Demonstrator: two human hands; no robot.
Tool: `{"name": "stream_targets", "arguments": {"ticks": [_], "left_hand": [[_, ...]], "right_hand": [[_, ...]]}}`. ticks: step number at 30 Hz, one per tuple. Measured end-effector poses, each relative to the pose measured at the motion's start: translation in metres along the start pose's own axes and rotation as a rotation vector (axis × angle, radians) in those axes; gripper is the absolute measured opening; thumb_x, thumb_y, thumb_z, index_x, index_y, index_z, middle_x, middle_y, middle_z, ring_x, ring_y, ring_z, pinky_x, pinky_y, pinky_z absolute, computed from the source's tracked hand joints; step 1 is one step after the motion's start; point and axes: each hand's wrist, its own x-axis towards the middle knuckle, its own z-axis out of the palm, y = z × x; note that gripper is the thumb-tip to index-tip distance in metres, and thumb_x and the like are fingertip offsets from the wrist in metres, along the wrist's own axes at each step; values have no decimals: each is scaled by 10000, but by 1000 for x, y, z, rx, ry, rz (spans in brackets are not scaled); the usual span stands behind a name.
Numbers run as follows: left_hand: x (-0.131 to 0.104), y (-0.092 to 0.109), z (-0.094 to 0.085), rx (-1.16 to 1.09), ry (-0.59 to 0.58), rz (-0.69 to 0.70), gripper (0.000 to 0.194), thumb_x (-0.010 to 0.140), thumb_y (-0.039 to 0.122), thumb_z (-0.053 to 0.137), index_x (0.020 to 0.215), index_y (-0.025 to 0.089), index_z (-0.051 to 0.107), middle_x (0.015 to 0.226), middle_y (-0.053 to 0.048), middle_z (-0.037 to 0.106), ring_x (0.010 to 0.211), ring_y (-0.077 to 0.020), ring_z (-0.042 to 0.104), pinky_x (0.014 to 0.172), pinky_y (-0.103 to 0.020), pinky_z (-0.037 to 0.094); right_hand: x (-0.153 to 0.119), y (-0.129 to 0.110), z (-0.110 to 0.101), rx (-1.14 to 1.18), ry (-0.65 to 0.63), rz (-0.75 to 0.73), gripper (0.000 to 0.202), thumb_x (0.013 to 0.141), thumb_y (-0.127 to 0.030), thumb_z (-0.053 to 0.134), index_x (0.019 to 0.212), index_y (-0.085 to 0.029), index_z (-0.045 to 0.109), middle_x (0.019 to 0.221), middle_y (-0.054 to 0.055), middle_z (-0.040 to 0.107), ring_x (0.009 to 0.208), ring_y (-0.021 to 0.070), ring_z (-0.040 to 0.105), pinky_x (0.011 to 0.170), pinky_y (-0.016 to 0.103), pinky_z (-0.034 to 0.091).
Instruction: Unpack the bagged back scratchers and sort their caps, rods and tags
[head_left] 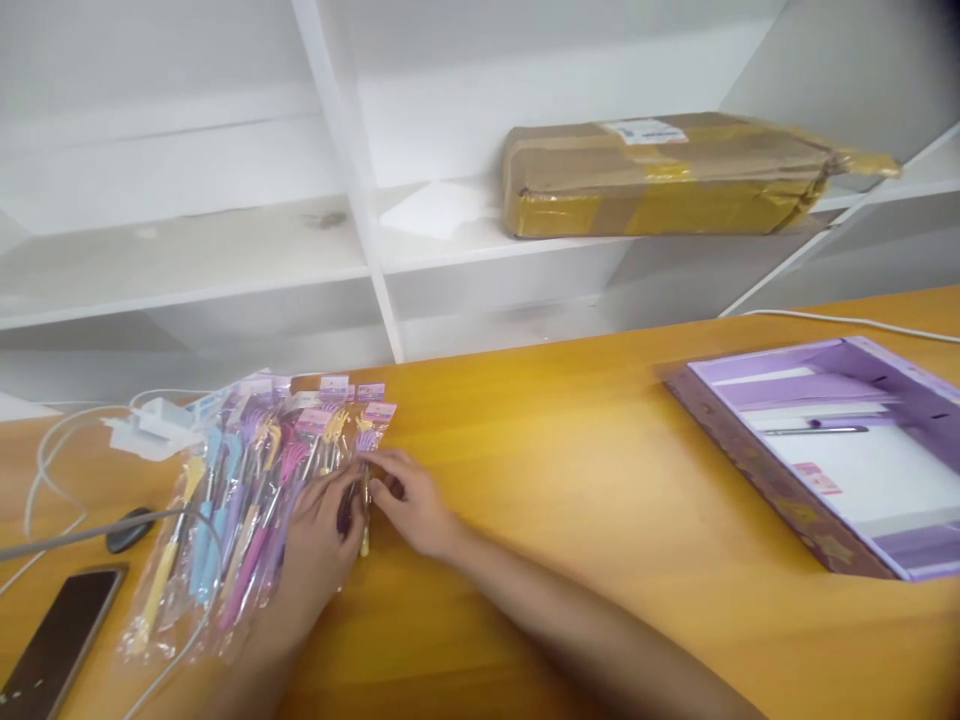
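Several back scratchers (pixel 262 540) in clear plastic sleeves lie side by side on the left of the table, with hand-shaped heads, metal rods and yellow, blue, purple and pink handles. At the right edge of this row my left hand (pixel 328 525) is closed, its fingers curled around a bagged back scratcher (pixel 365 441). My right hand (pixel 415 505) pinches the same one from the other side, its thumb and fingers bent together. Its purple head shows above my fingers and a yellowish end below them; the middle is hidden.
A purple open box (pixel 780 480) holding papers and a pen stands on the table (pixel 570 480) at right. A phone (pixel 64 640), a black oval object (pixel 130 530), a white power strip (pixel 161 428) and cables lie at left. A taped carton (pixel 667 180) rests on the shelf behind.
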Motion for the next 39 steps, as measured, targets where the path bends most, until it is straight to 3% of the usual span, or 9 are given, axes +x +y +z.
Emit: {"name": "stream_targets", "arguments": {"ticks": [6, 10, 15, 18, 21, 26, 30, 35, 39], "left_hand": [[-2, -2, -2, 7, 70, 162, 270, 984, 145, 601, 1219, 244, 690, 1275, -105, 759, 1211, -305, 700, 1079, -512, 557], [-2, 3, -8, -15, 101, 175, 287, 981, 136, 599, 1236, 248, 668, 1353, -119, 714, 1289, -312, 657, 1110, -520, 532], [3, 14, -9, -44, 56, -57, 508, 996, 329, 661, 1473, 211, 533, 1422, -168, 654, 1373, -368, 590, 1123, -559, 495], [15, 23, -9, -122, -76, -240, 657, 991, 443, 671, 1566, 206, 458, 1236, -135, 694, 1123, -324, 697, 953, -472, 557], [30, 40, -15, -219, -185, -363, 652, 988, 463, 661, 1553, 206, 463, 981, -44, 699, 829, -255, 694, 756, -371, 530], [36, 85, -11, -575, -402, -456, 399, 934, 475, 746, 1219, 224, 624, 798, 5, 696, 647, -217, 671, 614, -309, 491], [17, 117, 14, -1000, -648, -470, 476, 988, 550, 703, 1296, 229, 535, 937, -47, 767, 650, -217, 741, 613, -324, 571], [-4, 124, 44, -1228, -690, -482, 388, 1051, 597, 604, 1018, 217, 537, 878, -36, 755, 724, -207, 758, 675, -318, 595], [-8, 114, 52, -1312, -565, -499, 387, 1045, 581, 636, 966, 214, 544, 879, -7, 699, 759, -174, 714, 703, -292, 576]], "right_hand": [[7, 11, 4, 95, 98, 33, 391, 988, -306, 664, 1369, -249, 731, 1245, 68, 679, 798, 118, 610, 798, 281, 555], [14, 12, 4, 207, 230, 72, 303, 931, -420, 729, 1145, -216, 791, 1113, 44, 685, 721, 106, 545, 728, 263, 510], [21, 10, 3, 442, 290, 203, 396, 759, -537, 866, 883, -192, 715, 703, -33, 597, 603, 110, 444, 590, 252, 396], [20, 5, 2, 517, 248, 209, 470, 693, -561, 903, 830, -200, 634, 679, -46, 594, 578, 99, 458, 568, 242, 381], [8, -1, -5, 573, 214, 215, 545, 664, -590, 916, 868, -207, 587, 777, -31, 651, 585, 86, 490, 569, 235, 410], [-42, -6, -46, 595, 123, 244, 566, 752, -568, 904, 1091, -220, 613, 980, 8, 680, 648, 95, 565, 562, 234, 467], [-83, -1, -90, 570, 88, 264, 517, 852, -575, 853, 1160, -230, 622, 950, -4, 657, 625, 82, 558, 538, 217, 447], [-103, -1, -128, 529, -26, 261, 443, 935, -532, 805, 1203, -222, 637, 909, -13, 651, 590, 66, 518, 534, 215, 423], [-101, -11, -141, 484, -205, 260, 413, 969, -519, 772, 1207, -203, 652, 919, 2, 671, 619, 73, 545, 578, 226, 452]]}}
